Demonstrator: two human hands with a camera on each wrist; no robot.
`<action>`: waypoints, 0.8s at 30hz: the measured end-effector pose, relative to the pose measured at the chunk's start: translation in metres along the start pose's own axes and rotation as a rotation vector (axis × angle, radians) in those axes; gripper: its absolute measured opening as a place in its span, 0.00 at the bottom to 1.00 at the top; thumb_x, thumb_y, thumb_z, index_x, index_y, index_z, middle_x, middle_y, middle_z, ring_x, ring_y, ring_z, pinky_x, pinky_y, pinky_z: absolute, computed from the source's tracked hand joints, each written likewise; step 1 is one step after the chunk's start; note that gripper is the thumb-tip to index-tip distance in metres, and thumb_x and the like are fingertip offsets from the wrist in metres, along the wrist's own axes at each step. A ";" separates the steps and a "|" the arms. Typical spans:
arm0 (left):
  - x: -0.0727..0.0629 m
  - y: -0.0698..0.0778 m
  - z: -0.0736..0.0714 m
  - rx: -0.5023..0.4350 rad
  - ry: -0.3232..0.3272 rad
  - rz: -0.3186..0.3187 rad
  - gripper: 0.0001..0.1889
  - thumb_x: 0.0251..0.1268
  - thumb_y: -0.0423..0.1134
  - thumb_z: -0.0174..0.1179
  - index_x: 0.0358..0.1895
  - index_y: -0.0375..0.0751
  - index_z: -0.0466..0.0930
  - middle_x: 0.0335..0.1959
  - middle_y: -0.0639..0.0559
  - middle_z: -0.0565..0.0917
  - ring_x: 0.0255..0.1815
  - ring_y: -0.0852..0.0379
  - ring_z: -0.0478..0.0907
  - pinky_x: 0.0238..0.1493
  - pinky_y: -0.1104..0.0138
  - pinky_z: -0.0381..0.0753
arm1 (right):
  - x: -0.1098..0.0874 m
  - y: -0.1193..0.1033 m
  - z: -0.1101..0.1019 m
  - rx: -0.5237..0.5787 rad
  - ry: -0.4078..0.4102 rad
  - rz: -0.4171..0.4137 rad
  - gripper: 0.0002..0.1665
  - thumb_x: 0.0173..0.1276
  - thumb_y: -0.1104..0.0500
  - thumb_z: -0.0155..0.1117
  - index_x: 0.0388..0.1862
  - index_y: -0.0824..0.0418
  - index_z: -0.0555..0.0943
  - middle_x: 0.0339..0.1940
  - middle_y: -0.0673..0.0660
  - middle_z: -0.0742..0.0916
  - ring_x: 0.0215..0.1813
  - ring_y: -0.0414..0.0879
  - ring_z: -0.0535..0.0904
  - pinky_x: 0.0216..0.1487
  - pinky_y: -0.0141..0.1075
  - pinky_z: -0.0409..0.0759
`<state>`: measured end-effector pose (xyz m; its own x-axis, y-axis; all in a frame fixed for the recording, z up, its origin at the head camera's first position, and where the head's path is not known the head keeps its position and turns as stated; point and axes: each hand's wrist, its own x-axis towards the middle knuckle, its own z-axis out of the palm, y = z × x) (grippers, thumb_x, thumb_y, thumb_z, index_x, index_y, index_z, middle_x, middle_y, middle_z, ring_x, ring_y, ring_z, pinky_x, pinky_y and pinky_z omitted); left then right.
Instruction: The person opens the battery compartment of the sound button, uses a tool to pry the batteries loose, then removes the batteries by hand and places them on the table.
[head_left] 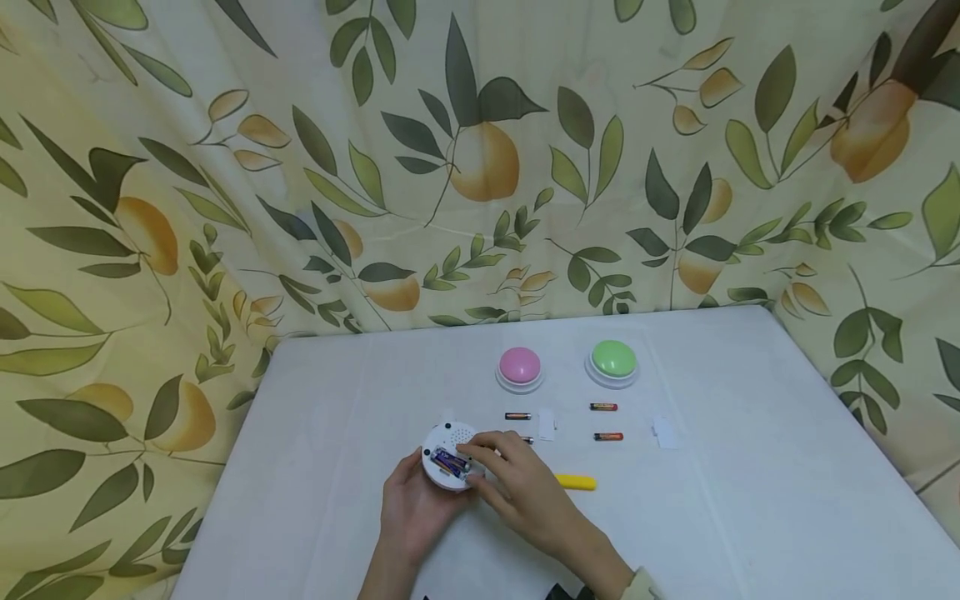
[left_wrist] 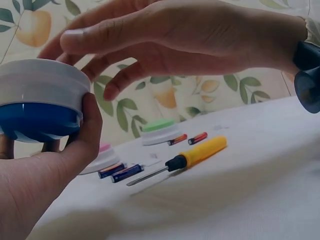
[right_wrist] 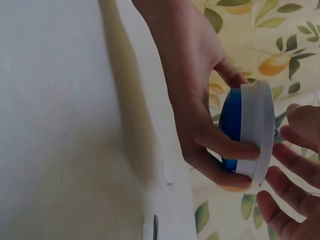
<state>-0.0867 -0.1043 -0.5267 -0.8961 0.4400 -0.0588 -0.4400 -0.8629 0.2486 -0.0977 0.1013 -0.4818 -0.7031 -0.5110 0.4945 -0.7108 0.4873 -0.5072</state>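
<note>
My left hand [head_left: 420, 508] grips a round white push button [left_wrist: 42, 82] with a blue dome [left_wrist: 37, 120], dome down. Its white underside faces up, showing a patch of small holes and an uncovered battery compartment. Purple-and-dark batteries [head_left: 451, 463] lie in that compartment. Over the underside is my right hand [head_left: 525, 492], with index finger and thumb at the compartment. Seen from the left wrist, the right thumb [left_wrist: 100, 40] reaches out over the rim and the other fingers spread beside it. The right fingertips partly cover the compartment.
A pink-domed button [head_left: 520, 367] and a green-domed one [head_left: 613, 360] stand behind. Dark batteries [head_left: 517, 416], orange batteries [head_left: 608, 437] and white covers [head_left: 547, 425] lie in front of them. A yellow-handled screwdriver [left_wrist: 205, 151] rests beside my right hand.
</note>
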 end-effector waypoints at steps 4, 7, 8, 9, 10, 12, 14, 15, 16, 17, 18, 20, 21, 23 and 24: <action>-0.001 0.000 0.000 0.026 0.015 0.003 0.37 0.86 0.50 0.31 0.85 0.50 0.21 0.87 0.42 0.28 0.80 0.46 0.56 0.77 0.47 0.64 | 0.002 -0.003 0.002 -0.039 -0.002 -0.014 0.19 0.72 0.56 0.71 0.61 0.52 0.85 0.57 0.45 0.84 0.59 0.40 0.77 0.58 0.36 0.83; -0.003 0.000 -0.001 0.034 0.035 0.010 0.37 0.86 0.50 0.30 0.85 0.51 0.21 0.87 0.42 0.28 0.82 0.45 0.52 0.77 0.46 0.63 | 0.003 -0.005 0.004 -0.057 -0.012 -0.011 0.18 0.71 0.57 0.72 0.59 0.51 0.85 0.55 0.44 0.84 0.58 0.39 0.76 0.57 0.34 0.83; -0.003 0.000 -0.002 0.039 0.042 0.012 0.37 0.86 0.51 0.30 0.85 0.51 0.21 0.87 0.42 0.29 0.82 0.45 0.50 0.77 0.46 0.63 | 0.003 -0.005 0.004 -0.059 -0.018 -0.010 0.18 0.71 0.58 0.72 0.59 0.50 0.85 0.55 0.44 0.84 0.57 0.39 0.76 0.57 0.34 0.83; -0.004 0.000 -0.002 0.044 0.048 0.015 0.37 0.86 0.51 0.30 0.85 0.51 0.21 0.87 0.42 0.30 0.82 0.44 0.49 0.77 0.45 0.63 | 0.003 -0.006 0.005 -0.062 -0.023 -0.009 0.18 0.71 0.58 0.72 0.58 0.50 0.86 0.55 0.44 0.84 0.56 0.39 0.76 0.56 0.34 0.82; -0.004 0.000 -0.003 0.055 0.052 0.018 0.36 0.86 0.51 0.29 0.85 0.50 0.21 0.87 0.41 0.31 0.82 0.44 0.49 0.77 0.46 0.63 | 0.003 -0.007 0.005 -0.064 -0.031 -0.005 0.17 0.71 0.58 0.72 0.58 0.50 0.86 0.54 0.44 0.84 0.56 0.38 0.76 0.56 0.33 0.82; -0.005 0.000 -0.004 0.073 0.057 0.022 0.36 0.86 0.51 0.29 0.85 0.51 0.23 0.87 0.42 0.33 0.83 0.44 0.49 0.77 0.46 0.64 | 0.004 -0.008 0.006 -0.065 -0.042 0.001 0.17 0.71 0.58 0.71 0.58 0.50 0.86 0.54 0.44 0.84 0.55 0.38 0.76 0.55 0.33 0.82; -0.006 0.001 -0.004 0.091 0.056 0.028 0.35 0.86 0.51 0.28 0.85 0.51 0.24 0.87 0.42 0.34 0.82 0.45 0.51 0.77 0.47 0.64 | 0.006 -0.010 0.007 -0.064 -0.051 0.012 0.16 0.72 0.57 0.71 0.57 0.50 0.86 0.54 0.44 0.84 0.54 0.38 0.76 0.54 0.32 0.82; -0.006 0.001 -0.004 0.098 0.055 0.030 0.34 0.86 0.50 0.27 0.85 0.51 0.24 0.87 0.42 0.34 0.82 0.45 0.53 0.77 0.47 0.64 | 0.006 -0.010 0.007 -0.065 -0.051 0.018 0.15 0.72 0.57 0.71 0.57 0.50 0.86 0.53 0.44 0.84 0.53 0.37 0.76 0.53 0.32 0.82; -0.006 0.001 -0.004 0.100 0.052 0.032 0.34 0.86 0.50 0.27 0.85 0.52 0.24 0.87 0.43 0.34 0.82 0.46 0.54 0.77 0.47 0.64 | 0.007 -0.011 0.008 -0.066 -0.052 0.023 0.15 0.72 0.57 0.71 0.56 0.50 0.86 0.53 0.44 0.85 0.52 0.37 0.76 0.53 0.31 0.82; -0.006 0.001 -0.003 0.101 0.051 0.032 0.34 0.86 0.49 0.27 0.85 0.53 0.25 0.87 0.44 0.35 0.81 0.47 0.55 0.77 0.48 0.64 | 0.008 -0.012 0.008 -0.067 -0.048 0.028 0.15 0.72 0.57 0.71 0.56 0.50 0.86 0.52 0.43 0.85 0.51 0.37 0.76 0.52 0.31 0.82; -0.006 0.001 -0.003 0.099 0.051 0.032 0.34 0.86 0.49 0.28 0.85 0.54 0.25 0.87 0.45 0.35 0.81 0.48 0.55 0.77 0.47 0.64 | 0.009 -0.012 0.008 -0.070 -0.045 0.033 0.14 0.72 0.57 0.71 0.55 0.51 0.86 0.51 0.43 0.85 0.51 0.37 0.76 0.51 0.31 0.82; -0.006 0.001 -0.003 0.106 0.047 0.028 0.34 0.86 0.48 0.28 0.85 0.55 0.24 0.87 0.46 0.34 0.81 0.49 0.55 0.77 0.47 0.64 | 0.011 -0.014 0.009 -0.073 -0.035 0.040 0.14 0.71 0.58 0.72 0.54 0.51 0.86 0.50 0.43 0.86 0.49 0.37 0.77 0.50 0.31 0.82; -0.005 0.001 -0.003 0.111 0.045 0.026 0.34 0.86 0.48 0.27 0.85 0.56 0.24 0.87 0.47 0.34 0.81 0.49 0.54 0.77 0.47 0.64 | 0.012 -0.014 0.009 -0.074 -0.031 0.043 0.14 0.71 0.58 0.72 0.54 0.51 0.86 0.49 0.43 0.86 0.49 0.37 0.77 0.50 0.31 0.82; -0.005 0.001 -0.003 0.132 0.049 0.023 0.34 0.86 0.48 0.27 0.85 0.56 0.23 0.87 0.47 0.33 0.81 0.50 0.53 0.76 0.47 0.64 | 0.014 -0.016 0.009 -0.074 -0.031 0.051 0.13 0.70 0.59 0.73 0.53 0.52 0.86 0.47 0.43 0.86 0.48 0.37 0.78 0.49 0.31 0.82; -0.005 0.002 -0.003 0.141 0.052 0.022 0.34 0.86 0.48 0.27 0.85 0.56 0.23 0.87 0.48 0.33 0.81 0.50 0.52 0.76 0.47 0.63 | 0.015 -0.016 0.009 -0.075 -0.032 0.054 0.13 0.70 0.60 0.73 0.52 0.52 0.86 0.47 0.43 0.86 0.48 0.37 0.79 0.49 0.32 0.83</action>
<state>-0.0832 -0.1086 -0.5290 -0.9088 0.4048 -0.1007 -0.4110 -0.8273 0.3831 -0.0966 0.0797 -0.4724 -0.7404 -0.5043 0.4443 -0.6720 0.5661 -0.4774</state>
